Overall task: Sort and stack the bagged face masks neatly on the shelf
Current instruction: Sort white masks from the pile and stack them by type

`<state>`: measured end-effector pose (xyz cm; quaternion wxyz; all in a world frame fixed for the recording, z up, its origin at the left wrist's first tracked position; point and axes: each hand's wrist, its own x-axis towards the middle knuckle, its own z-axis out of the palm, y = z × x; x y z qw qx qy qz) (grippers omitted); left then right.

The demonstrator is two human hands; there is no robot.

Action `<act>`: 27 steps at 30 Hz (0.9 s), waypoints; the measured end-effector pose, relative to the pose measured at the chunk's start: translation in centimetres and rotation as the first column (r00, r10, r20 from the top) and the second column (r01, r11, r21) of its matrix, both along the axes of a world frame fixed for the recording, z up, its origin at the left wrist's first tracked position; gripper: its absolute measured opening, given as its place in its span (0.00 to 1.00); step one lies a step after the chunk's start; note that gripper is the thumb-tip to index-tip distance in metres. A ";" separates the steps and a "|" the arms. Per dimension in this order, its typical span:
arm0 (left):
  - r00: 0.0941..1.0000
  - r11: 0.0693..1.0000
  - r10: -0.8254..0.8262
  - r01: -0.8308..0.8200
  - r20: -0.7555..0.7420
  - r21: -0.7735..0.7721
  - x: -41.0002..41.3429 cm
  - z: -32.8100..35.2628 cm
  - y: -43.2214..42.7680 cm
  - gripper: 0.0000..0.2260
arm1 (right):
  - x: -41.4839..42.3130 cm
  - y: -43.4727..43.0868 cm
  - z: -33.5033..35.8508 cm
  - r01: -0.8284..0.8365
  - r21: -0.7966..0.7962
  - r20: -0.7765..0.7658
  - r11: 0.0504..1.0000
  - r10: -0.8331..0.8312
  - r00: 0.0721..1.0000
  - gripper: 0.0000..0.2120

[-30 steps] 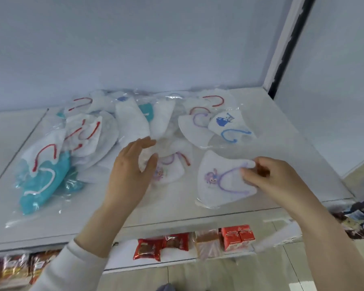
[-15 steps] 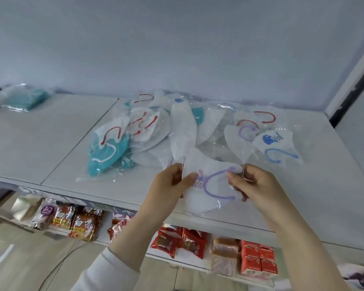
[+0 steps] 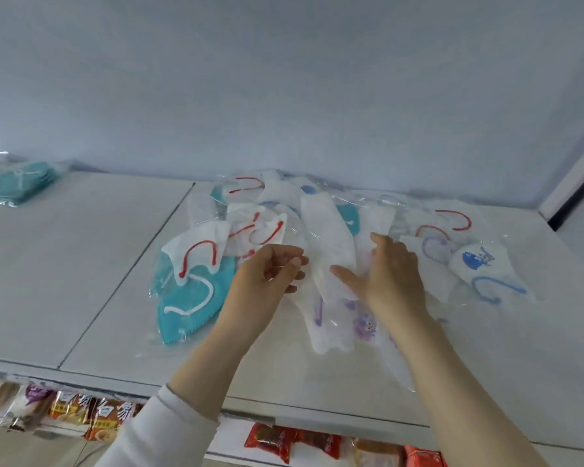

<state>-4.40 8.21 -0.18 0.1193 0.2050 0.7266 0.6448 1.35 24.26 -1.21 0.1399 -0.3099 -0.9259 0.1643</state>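
The fingers [image 3: 389,252] of the right hand [image 3: 393,278] lie straight and slightly spread, pressing on the pile of bagged face masks [image 3: 327,237], thumb out to the side. The left hand [image 3: 270,274] hangs just beside it, its fingers curled toward the thumb; I cannot tell whether they pinch clear film. A purple-print mask [image 3: 332,332] lies on the shelf [image 3: 81,264], partly under the right wrist, and a teal mask [image 3: 189,308] lies beside the left. 1 teal stack [image 3: 17,180] sits well apart at the far left.

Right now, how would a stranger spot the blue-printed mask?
On the shelf lies a heap of bagged masks. At its right edge, past the right hand, a white mask bears a blue print and blue loop; neighbouring loops are red or purple.
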 end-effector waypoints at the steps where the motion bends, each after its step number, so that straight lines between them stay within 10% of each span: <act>1: 1.000 1.000 -0.007 0.007 -0.003 0.000 -0.7 0.0 -0.1 0.08 | -1.2 -0.5 0.0 0.022 0.033 0.076 0.999 -0.025 0.997 0.38; 10: 0.993 0.994 -0.108 0.108 0.041 0.002 -3.7 0.1 2.0 0.06 | -0.1 2.8 3.1 0.080 -0.385 -0.361 0.919 -0.230 0.904 0.13; 15: 0.975 0.980 -0.111 0.075 0.191 0.185 -4.3 2.0 5.5 0.13 | -0.8 1.7 5.0 -0.177 -0.616 -0.498 0.767 -0.205 0.843 0.03; 20: 0.978 0.977 0.031 -0.074 0.205 0.202 -6.3 3.3 5.6 0.08 | -1.7 2.2 3.8 -0.247 -0.583 -0.455 0.774 -0.059 0.889 0.04; 27: 0.966 0.984 0.155 -0.170 0.207 0.056 -9.0 2.4 2.9 0.07 | -3.3 6.0 0.5 0.152 -0.428 -0.118 0.891 -0.222 0.968 0.32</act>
